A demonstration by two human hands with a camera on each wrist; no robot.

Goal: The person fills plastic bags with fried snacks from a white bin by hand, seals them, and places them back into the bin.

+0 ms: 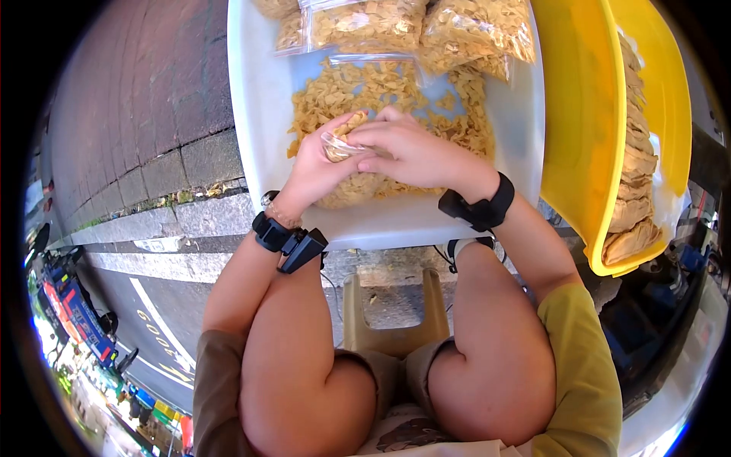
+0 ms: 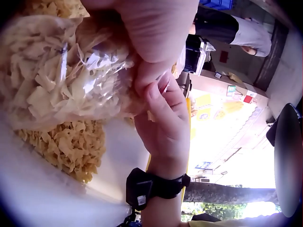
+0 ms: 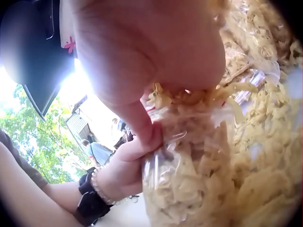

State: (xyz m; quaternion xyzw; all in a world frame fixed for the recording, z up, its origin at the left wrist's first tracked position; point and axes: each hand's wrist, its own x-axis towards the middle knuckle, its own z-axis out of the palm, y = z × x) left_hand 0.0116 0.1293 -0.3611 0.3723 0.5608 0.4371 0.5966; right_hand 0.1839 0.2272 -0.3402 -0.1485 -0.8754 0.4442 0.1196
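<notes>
A clear zip bag (image 3: pixel 184 175) filled with pale yellow dried flakes stands between both hands, over a white tub (image 1: pixel 255 129). My left hand (image 1: pixel 316 167) grips the bag near its mouth from the left side. From the right, my right hand (image 1: pixel 415 152) pinches the bag's edge, its thumb close to the left thumb. Flakes poke out at the bag's opening beneath the right palm in the right wrist view. A red zip line shows by the thumbs. Loose flakes (image 1: pixel 464 137) lie spread in the tub around the hands.
Several filled bags (image 1: pixel 365 27) lie at the tub's far end. A yellow tub (image 1: pixel 582 129) at the right holds tan folded pieces (image 1: pixel 636 175). A plastic stool (image 1: pixel 396 335) sits between the legs. Paving (image 1: pixel 152 99) and a road lie to the left.
</notes>
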